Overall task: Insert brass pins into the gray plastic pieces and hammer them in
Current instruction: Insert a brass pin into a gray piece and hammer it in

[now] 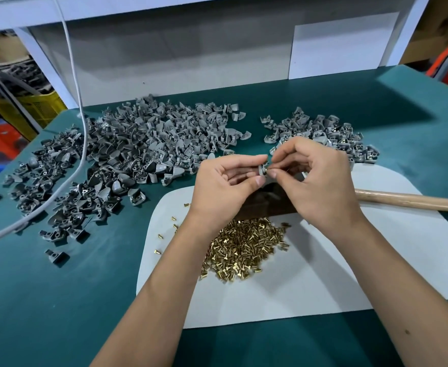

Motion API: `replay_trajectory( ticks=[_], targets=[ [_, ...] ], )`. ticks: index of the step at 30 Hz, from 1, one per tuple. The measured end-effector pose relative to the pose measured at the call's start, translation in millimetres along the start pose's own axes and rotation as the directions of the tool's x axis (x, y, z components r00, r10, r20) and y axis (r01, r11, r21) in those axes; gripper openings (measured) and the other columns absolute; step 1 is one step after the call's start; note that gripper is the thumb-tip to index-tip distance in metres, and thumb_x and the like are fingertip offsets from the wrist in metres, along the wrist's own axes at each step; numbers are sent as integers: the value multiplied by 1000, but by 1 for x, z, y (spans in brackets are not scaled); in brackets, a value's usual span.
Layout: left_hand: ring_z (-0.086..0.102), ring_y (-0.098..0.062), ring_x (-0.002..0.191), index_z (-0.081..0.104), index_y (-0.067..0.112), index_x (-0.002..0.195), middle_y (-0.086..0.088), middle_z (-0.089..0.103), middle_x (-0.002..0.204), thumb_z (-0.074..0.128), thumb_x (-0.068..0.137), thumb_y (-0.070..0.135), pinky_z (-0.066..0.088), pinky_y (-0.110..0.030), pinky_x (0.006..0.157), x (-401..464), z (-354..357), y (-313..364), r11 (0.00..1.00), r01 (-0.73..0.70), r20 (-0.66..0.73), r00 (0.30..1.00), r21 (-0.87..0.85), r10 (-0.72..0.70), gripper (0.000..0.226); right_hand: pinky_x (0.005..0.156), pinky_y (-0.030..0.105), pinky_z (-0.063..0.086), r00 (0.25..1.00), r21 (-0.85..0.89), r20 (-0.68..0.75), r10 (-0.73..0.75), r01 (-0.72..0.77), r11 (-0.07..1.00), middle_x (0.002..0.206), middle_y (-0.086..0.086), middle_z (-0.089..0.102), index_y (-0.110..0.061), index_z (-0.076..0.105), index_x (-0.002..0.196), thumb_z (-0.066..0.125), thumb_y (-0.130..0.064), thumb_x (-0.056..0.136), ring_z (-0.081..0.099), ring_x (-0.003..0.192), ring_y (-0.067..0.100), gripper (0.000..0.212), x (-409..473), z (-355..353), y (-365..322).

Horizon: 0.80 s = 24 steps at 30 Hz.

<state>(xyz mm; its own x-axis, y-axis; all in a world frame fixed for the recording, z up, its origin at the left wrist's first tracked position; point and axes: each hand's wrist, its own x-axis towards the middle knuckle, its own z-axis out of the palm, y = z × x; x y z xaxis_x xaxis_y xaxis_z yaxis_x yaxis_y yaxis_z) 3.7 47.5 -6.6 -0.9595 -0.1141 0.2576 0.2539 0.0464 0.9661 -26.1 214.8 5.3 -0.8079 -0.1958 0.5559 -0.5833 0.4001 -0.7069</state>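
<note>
The left hand (225, 181) pinches one gray plastic piece (262, 171) between thumb and fingers, lifted above the white mat (323, 274). The right hand (315, 176) meets it with thumb and forefinger closed together at the piece, most likely on a brass pin, but the pin itself is too small and too hidden to be sure. I judge this to be the insertion step for this one piece; the hammering is not yet done for it.

The hammer lies on the mat behind the hands: only its wooden handle (413, 201) shows clearly, and the dark block (267, 205) under the hands may be its head or an anvil, I cannot tell which.

As for progress, the large pile of gray pieces (148, 144) is beyond the mat's far-left corner and looks many times bigger than the smaller pile (323, 133) beyond the mat's far edge. The smaller pile seems to be the finished one, so most work remains.

Counts: two hands, one hammer, one held piece, two piles. The gray pieces number some hundreds and cannot be counted exactly. The brass pins (244, 247) make one heap on the mat, with about six stray ones (160, 236) near the mat's left edge.
</note>
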Motion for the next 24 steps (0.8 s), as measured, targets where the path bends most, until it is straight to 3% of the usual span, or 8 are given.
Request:
replay_trajectory(
  ticks=[3,8,15,20,24],
  targets=[
    [76,-24,95,76,7,112,-10,78,101,82,77,-8,59,-38,95,-1,0,1,997,-27,-2,1000,66,27,38,74,13,53,1000,27,22,11,-11,1000,77,-14,73,-22,70,89,81,-3,78,72,81,2,23,1,-1,1],
    [76,-24,92,76,10,110,-7,79,98,84,76,-6,61,-39,91,-1,0,0,990,-32,-7,999,134,33,39,74,13,53,998,22,57,-1,0,1000,78,-11,73,-21,69,86,78,1,77,72,81,4,25,1,1,4],
    [77,-22,94,77,8,102,-7,79,99,82,78,-6,60,-36,90,1,0,0,1000,-6,-27,1000,18,7,28,72,6,48,999,-34,8,-47,47,998,78,-16,72,-22,70,86,81,-3,76,71,80,1,23,1,-1,2],
    [76,-18,91,77,15,101,-6,80,94,82,76,-10,60,-28,83,1,-1,-1,999,6,-34,999,-39,-8,36,73,8,49,999,-22,28,-46,46,999,78,-14,73,-20,71,87,82,-3,76,72,81,2,23,1,-2,1],
    [76,-19,89,77,8,103,-10,79,94,82,73,-12,60,-29,85,2,-2,-3,995,30,-36,999,-100,-34,36,73,9,50,999,-17,31,-41,41,999,79,-15,73,-21,71,87,82,-4,76,72,82,2,22,1,-3,1]
  ],
)
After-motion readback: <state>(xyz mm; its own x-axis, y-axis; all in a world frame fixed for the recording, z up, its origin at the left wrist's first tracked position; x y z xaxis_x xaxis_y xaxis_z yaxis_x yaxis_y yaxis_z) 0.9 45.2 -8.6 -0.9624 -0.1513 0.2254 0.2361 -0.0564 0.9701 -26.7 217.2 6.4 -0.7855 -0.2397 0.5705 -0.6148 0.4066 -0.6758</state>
